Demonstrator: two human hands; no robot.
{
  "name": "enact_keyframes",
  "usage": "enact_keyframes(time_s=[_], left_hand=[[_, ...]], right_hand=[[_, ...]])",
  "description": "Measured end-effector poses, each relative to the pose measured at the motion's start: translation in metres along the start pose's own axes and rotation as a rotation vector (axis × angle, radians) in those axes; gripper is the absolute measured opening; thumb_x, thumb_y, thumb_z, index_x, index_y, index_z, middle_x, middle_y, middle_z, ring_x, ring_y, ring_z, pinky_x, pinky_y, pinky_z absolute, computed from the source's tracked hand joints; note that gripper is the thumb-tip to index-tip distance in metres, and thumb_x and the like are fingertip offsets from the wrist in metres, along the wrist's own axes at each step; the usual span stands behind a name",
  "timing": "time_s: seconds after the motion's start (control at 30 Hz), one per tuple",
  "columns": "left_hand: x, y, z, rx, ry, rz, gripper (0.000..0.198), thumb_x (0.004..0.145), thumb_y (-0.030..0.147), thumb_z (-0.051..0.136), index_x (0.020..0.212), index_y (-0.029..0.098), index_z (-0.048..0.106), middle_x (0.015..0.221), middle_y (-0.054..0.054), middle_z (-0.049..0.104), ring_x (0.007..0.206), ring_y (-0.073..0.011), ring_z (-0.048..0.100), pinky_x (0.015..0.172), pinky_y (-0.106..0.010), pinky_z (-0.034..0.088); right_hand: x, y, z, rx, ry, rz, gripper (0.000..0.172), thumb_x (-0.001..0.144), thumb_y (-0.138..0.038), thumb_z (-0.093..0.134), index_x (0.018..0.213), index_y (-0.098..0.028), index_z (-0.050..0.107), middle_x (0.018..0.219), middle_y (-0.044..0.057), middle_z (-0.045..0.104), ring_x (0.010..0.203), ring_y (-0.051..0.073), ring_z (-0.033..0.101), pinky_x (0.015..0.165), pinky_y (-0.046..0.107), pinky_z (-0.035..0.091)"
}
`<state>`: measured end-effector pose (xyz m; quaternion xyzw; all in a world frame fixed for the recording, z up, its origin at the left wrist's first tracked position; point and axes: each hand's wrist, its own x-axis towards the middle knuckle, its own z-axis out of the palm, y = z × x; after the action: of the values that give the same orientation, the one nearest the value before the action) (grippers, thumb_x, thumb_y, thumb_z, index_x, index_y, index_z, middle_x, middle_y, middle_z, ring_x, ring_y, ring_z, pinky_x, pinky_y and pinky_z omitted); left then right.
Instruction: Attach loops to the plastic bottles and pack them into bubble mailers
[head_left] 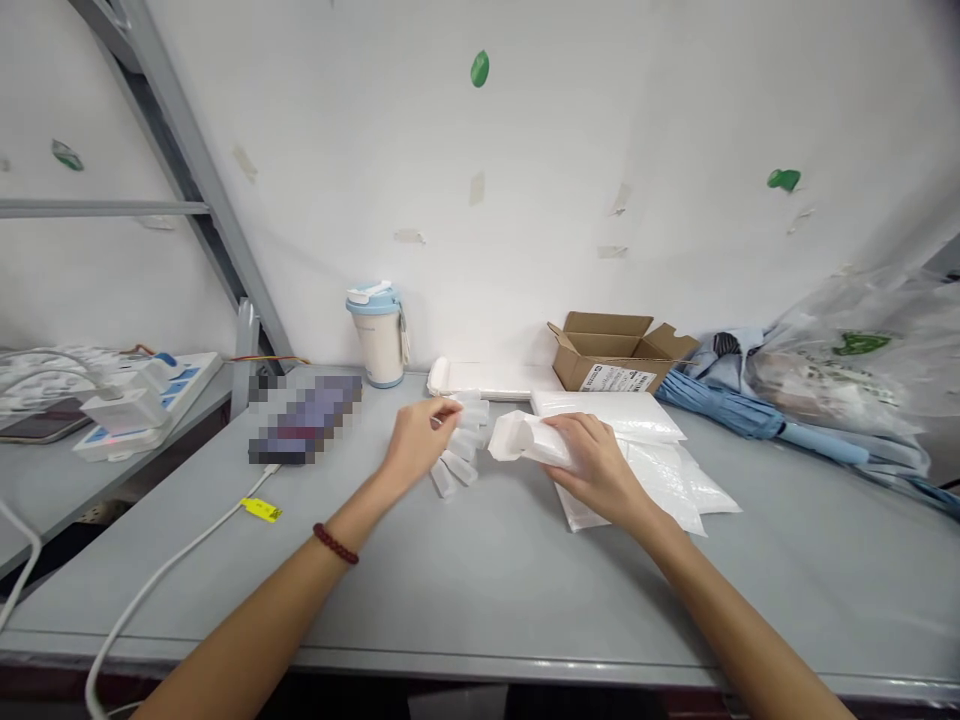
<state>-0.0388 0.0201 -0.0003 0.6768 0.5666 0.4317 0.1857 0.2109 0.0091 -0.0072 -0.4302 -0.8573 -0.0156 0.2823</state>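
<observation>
My right hand [596,465] is wrapped round a small white box [544,442], whose open flap end faces left. My left hand [420,440] is closed in a pinch at the edge of several small translucent plastic pieces [463,465] fanned out on the table. Whether one of those pieces is between its fingertips is hidden. Below and behind my right hand lie white padded mailer bags [667,480], partly stacked on each other. A flat stack of white boxes [495,378] lies against the wall, behind the plastic pieces.
An open cardboard box [615,350] stands at the back, with a folded blue umbrella [720,410] and plastic bags [832,360] to its right. A tumbler [379,340] stands back left, near a blurred-out device [306,420] with a white cable [180,552]. A power strip [184,390] lies further left.
</observation>
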Motion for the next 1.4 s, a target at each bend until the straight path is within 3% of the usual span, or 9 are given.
enact_keyframes(time_s=[0.2, 0.43, 0.67, 0.9, 1.07, 1.4], left_hand=[[0.021, -0.033, -0.009, 0.165, -0.025, -0.085, 0.026, 0.072, 0.03, 0.055, 0.087, 0.015, 0.07, 0.088, -0.009, 0.073, 0.079, -0.0219, 0.064, 0.075, -0.032, 0.048], [0.019, -0.035, -0.003, 0.191, -0.058, -0.055, 0.026, 0.074, 0.031, 0.051, 0.084, 0.016, 0.07, 0.084, -0.007, 0.073, 0.076, -0.0212, 0.063, 0.071, -0.031, 0.047], [0.02, -0.034, -0.003, 0.181, -0.072, -0.055, 0.023, 0.074, 0.029, 0.05, 0.081, 0.017, 0.069, 0.082, -0.006, 0.072, 0.076, -0.0205, 0.062, 0.071, -0.031, 0.046], [0.016, -0.023, -0.007, 0.122, -0.074, -0.035, 0.022, 0.075, 0.031, 0.05, 0.078, 0.018, 0.068, 0.08, -0.004, 0.071, 0.075, -0.0197, 0.061, 0.07, -0.03, 0.047], [0.011, -0.008, -0.012, 0.072, -0.051, -0.046, 0.022, 0.075, 0.033, 0.051, 0.079, 0.018, 0.067, 0.078, -0.004, 0.07, 0.07, -0.0185, 0.059, 0.066, -0.029, 0.045], [-0.001, 0.027, -0.034, -0.288, -0.079, -0.133, 0.022, 0.072, 0.038, 0.064, 0.077, 0.018, 0.068, 0.079, -0.003, 0.069, 0.072, -0.0164, 0.059, 0.066, -0.026, 0.045]], right_hand=[[0.002, 0.005, -0.001, 0.008, 0.066, 0.057, 0.034, 0.081, -0.029, 0.056, 0.113, -0.023, 0.047, 0.11, 0.01, 0.057, 0.104, 0.028, 0.05, 0.087, 0.046, 0.039], [0.0, 0.003, -0.004, 0.016, 0.111, -0.01, 0.039, 0.079, -0.026, 0.058, 0.115, -0.023, 0.045, 0.111, 0.009, 0.056, 0.104, 0.027, 0.051, 0.087, 0.045, 0.041], [-0.002, -0.005, -0.015, 0.085, 0.436, -0.11, 0.049, 0.07, -0.023, 0.062, 0.116, -0.024, 0.043, 0.107, 0.01, 0.054, 0.101, 0.028, 0.053, 0.083, 0.045, 0.046], [-0.006, -0.002, -0.021, 0.005, 0.759, -0.18, 0.052, 0.066, -0.03, 0.056, 0.114, -0.026, 0.036, 0.097, 0.01, 0.049, 0.092, 0.032, 0.054, 0.071, 0.05, 0.047], [-0.006, 0.001, -0.028, 0.068, 0.957, -0.311, 0.055, 0.06, -0.026, 0.056, 0.113, -0.025, 0.041, 0.092, 0.009, 0.048, 0.08, 0.028, 0.052, 0.068, 0.047, 0.043], [-0.007, 0.0, -0.032, 0.008, 1.019, -0.289, 0.045, 0.07, -0.046, 0.049, 0.11, -0.028, 0.04, 0.09, 0.008, 0.045, 0.075, 0.027, 0.052, 0.066, 0.047, 0.042]])
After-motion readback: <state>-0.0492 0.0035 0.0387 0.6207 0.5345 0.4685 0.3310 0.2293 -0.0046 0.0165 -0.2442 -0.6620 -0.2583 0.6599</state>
